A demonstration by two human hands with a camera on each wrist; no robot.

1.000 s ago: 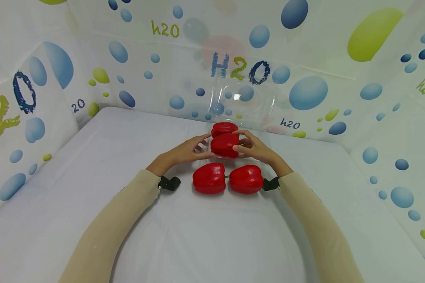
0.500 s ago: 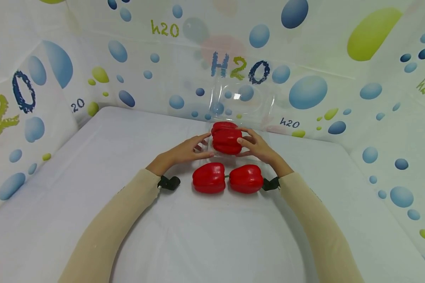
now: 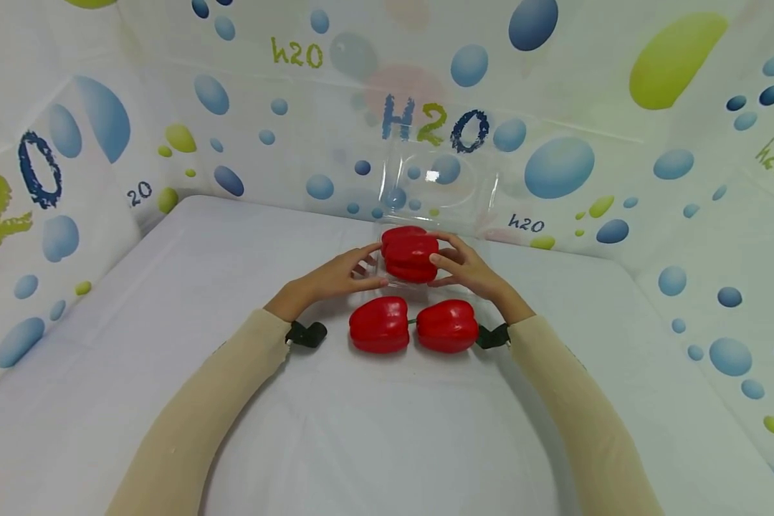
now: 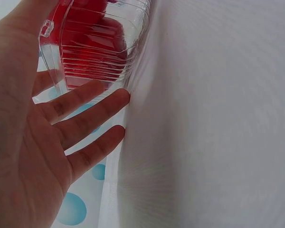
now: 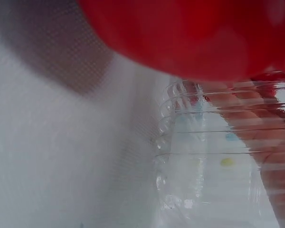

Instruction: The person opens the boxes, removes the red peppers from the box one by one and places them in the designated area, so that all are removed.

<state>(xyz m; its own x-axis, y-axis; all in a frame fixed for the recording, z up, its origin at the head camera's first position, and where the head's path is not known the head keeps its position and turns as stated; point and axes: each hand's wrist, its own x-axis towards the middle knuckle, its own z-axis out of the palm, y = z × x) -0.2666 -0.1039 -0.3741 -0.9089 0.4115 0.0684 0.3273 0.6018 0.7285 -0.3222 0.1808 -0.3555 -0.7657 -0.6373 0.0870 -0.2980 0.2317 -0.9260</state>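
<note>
A clear plastic clamshell container (image 3: 379, 271) stands on the white table with its lid (image 3: 438, 179) tipped open at the back. One red pepper (image 3: 400, 233) lies at its far end. My right hand (image 3: 453, 264) grips a second red pepper (image 3: 413, 258) just in front of it, inside the container. My left hand (image 3: 356, 271) rests straight fingers against the container's left wall. In the left wrist view the left hand (image 4: 61, 123) is spread beside the ribbed container (image 4: 99, 47). In the right wrist view the container (image 5: 204, 142) is blurred.
Two more red peppers (image 3: 379, 325) (image 3: 447, 326) lie side by side on the table between my wrists. A blurred red pepper (image 5: 190, 33) fills the top of the right wrist view. Printed curtain walls (image 3: 555, 107) close in the back and sides.
My right hand has carried the held pepper back and down into the container, against the far pepper. The left hand has stayed at the container's side.
</note>
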